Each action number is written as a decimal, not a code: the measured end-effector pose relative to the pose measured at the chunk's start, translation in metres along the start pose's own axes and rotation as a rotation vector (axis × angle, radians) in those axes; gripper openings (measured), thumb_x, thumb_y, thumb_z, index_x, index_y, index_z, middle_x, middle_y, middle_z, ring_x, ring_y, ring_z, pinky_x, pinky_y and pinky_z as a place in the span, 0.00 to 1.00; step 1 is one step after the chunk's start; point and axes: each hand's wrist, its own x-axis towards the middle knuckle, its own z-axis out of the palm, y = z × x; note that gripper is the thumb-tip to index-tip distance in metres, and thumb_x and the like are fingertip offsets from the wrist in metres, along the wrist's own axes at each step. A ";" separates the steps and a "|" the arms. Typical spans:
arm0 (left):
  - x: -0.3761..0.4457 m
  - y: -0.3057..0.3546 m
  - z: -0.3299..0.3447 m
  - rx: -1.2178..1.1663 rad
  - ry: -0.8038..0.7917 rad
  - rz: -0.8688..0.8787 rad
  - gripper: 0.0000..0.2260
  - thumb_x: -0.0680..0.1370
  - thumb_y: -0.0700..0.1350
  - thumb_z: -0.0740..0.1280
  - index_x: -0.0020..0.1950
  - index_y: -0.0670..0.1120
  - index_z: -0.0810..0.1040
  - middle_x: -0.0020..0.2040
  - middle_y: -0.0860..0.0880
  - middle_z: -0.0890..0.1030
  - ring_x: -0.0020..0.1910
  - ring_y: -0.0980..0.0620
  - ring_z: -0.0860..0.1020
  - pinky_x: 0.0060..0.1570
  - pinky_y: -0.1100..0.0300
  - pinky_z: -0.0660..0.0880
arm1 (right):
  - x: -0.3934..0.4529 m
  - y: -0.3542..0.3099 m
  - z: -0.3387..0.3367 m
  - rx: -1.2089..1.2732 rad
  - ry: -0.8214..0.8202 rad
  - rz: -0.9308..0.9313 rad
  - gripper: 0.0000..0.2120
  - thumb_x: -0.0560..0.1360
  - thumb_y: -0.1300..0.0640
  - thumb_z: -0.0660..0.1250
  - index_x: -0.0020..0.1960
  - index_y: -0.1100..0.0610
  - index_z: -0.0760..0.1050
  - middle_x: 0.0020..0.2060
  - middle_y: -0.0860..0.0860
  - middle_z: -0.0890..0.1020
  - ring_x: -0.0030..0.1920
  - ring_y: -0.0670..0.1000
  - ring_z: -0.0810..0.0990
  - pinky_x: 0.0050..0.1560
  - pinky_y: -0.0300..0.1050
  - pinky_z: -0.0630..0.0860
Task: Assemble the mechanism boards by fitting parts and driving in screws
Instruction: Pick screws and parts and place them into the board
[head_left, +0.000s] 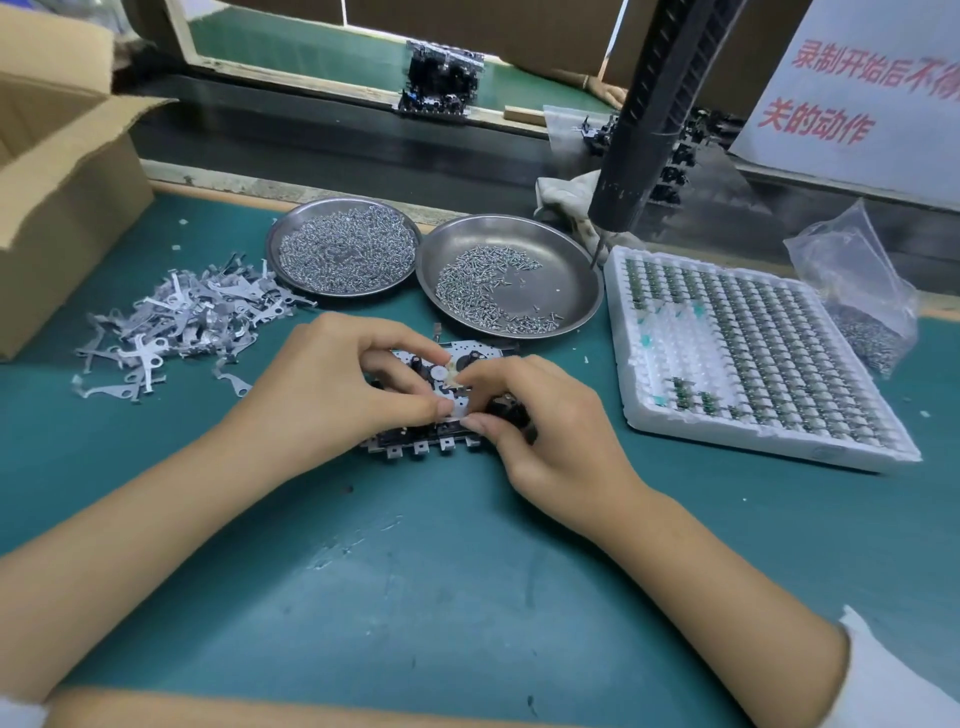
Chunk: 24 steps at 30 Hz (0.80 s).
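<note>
A green desk (467, 597) is stretching out before the person, with an open cardboard box (57, 171) sitting at its far left corner. A white foam tray (748, 358) of small components is lying to the right, and a crumpled plastic bag (857, 291) is slumping just beyond it. Two round metal dishes are resting side by side toward the back: the left dish (344, 253) is brimming with screws, the right dish (511, 275) is holding a thinner scatter. A heap of flat metal levers (182, 322) is spreading across the desk left of the dishes. A black powered screwdriver (649, 119) is hanging down over the right dish's far edge.

The mechanism board (441, 395) is lying flat on the desk, centre, near the dishes. The left hand (332, 384) is pressing on its left side, its grip pinched closed on the board. The right hand (540, 415) is bearing on the right side, fingertips (475, 423) curled closed against the board's parts.
</note>
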 end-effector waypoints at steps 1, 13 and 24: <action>0.000 0.000 0.000 -0.006 -0.005 -0.003 0.12 0.65 0.47 0.78 0.46 0.55 0.83 0.34 0.52 0.84 0.27 0.61 0.74 0.30 0.68 0.72 | 0.000 0.001 0.000 0.070 0.015 0.042 0.11 0.73 0.65 0.69 0.54 0.59 0.78 0.40 0.49 0.82 0.45 0.52 0.79 0.47 0.50 0.76; -0.003 0.003 0.003 -0.035 -0.082 -0.026 0.18 0.58 0.58 0.75 0.46 0.55 0.83 0.35 0.52 0.85 0.32 0.57 0.77 0.35 0.59 0.77 | 0.002 0.006 -0.010 0.202 -0.038 0.065 0.16 0.68 0.70 0.73 0.54 0.59 0.81 0.39 0.51 0.84 0.45 0.46 0.78 0.52 0.33 0.71; -0.003 -0.001 0.008 -0.026 0.013 -0.015 0.19 0.57 0.58 0.75 0.46 0.56 0.82 0.35 0.54 0.84 0.31 0.62 0.79 0.38 0.60 0.74 | -0.001 0.010 -0.003 0.091 0.031 0.009 0.08 0.68 0.67 0.73 0.45 0.58 0.80 0.39 0.48 0.82 0.42 0.48 0.78 0.45 0.45 0.75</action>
